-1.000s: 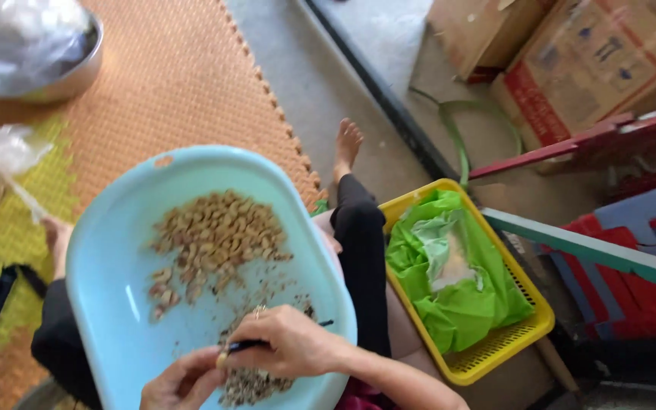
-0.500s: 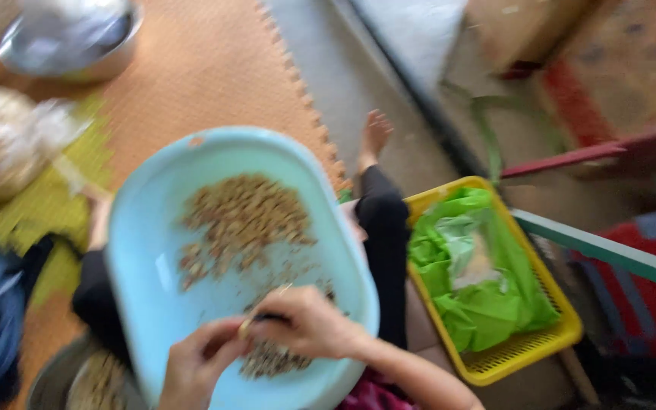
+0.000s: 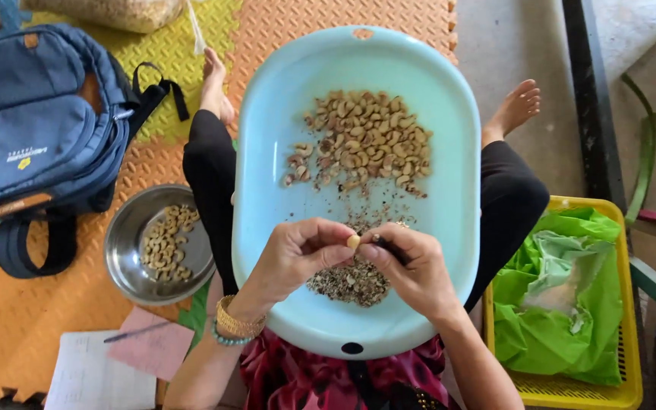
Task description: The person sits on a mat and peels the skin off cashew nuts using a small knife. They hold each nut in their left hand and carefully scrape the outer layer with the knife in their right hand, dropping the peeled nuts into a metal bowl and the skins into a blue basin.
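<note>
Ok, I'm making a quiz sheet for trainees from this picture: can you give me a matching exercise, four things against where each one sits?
Things:
1. steel bowl
2. yellow basket
3. blue backpack
4. single nut

Places:
A. lined with green plastic, at the person's right
B. pinched between the left hand and the right hand, above the pale blue tray
C. on the orange mat, by the person's left knee, holding pale nuts
D. on the mat, far left

Pairs: 1-C, 2-A, 3-D, 4-B
</note>
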